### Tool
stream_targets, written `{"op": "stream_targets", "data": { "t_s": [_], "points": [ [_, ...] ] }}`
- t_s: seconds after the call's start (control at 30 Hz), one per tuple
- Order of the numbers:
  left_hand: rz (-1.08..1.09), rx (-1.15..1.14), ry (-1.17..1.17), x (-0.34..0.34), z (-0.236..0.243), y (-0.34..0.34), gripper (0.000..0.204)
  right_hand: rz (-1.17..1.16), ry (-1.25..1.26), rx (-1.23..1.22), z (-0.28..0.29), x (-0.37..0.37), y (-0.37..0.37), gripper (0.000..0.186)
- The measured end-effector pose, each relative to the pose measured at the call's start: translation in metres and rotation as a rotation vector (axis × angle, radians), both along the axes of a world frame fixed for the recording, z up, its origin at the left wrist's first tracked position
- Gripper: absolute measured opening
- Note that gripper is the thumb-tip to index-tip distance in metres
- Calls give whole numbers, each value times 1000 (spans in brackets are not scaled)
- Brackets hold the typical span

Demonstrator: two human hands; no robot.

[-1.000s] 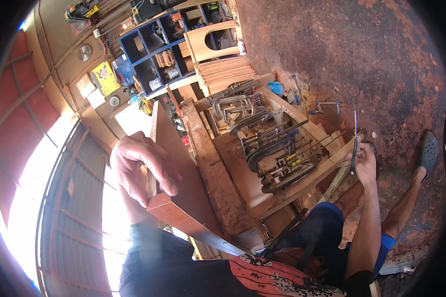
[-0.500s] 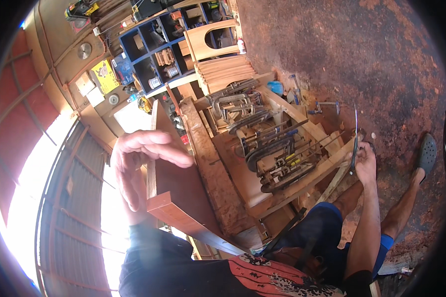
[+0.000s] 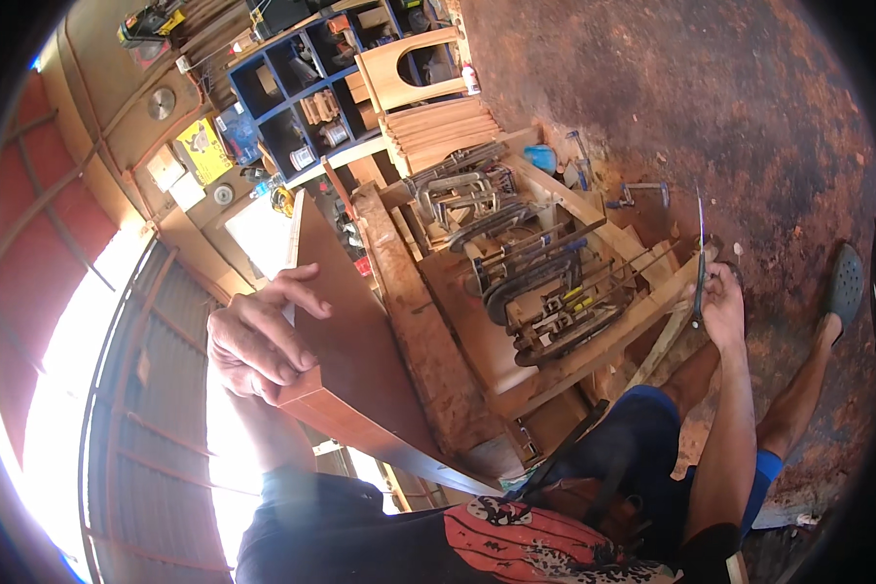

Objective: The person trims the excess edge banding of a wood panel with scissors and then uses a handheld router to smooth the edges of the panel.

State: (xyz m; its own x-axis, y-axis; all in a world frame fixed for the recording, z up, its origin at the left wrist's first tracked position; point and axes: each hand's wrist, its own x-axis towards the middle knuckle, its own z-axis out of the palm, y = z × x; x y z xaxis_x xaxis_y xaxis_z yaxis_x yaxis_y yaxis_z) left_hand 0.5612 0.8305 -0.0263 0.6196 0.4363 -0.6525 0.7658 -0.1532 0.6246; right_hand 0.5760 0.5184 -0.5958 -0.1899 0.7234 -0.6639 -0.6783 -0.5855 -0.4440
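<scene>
On the left, a reddish-brown wooden board (image 3: 350,341) stands on edge, its pale long edge facing up. My left hand (image 3: 260,336) is at its near upper corner, fingers bent over the edge and thumb side partly hidden. Over on the right, my right hand (image 3: 722,310) is closed round a slim, thin-bladed tool (image 3: 701,263) with a dark handle. The blade points away from me, above the floor; its exact kind is not clear.
An open wooden crate (image 3: 608,341) of bar clamps and C-clamps (image 3: 545,292) lies beside a rough timber beam (image 3: 414,316). Behind are stacked slats (image 3: 443,127) and a blue cubby shelf (image 3: 292,92). Another clamp (image 3: 642,188) lies on the stained floor (image 3: 769,146).
My left hand has come down from above the board onto its corner, and its stretched fingers have curled over the edge. My right hand still holds the tool in nearly the same place.
</scene>
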Motion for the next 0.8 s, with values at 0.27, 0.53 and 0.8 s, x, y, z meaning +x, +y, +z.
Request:
{"op": "stream_targets", "data": {
  "t_s": [0.27,0.53,0.8],
  "points": [
    [-21,48,84,16,-5,-6,34,11,-57,-9,0,-3,1,33],
    [-80,-142,174,24,4,10,35,94,-68,-47,11,2,5,31],
    [-402,-164,283,56,1,12,58,13,-136,-26,13,19,-9,32]
  ]
}}
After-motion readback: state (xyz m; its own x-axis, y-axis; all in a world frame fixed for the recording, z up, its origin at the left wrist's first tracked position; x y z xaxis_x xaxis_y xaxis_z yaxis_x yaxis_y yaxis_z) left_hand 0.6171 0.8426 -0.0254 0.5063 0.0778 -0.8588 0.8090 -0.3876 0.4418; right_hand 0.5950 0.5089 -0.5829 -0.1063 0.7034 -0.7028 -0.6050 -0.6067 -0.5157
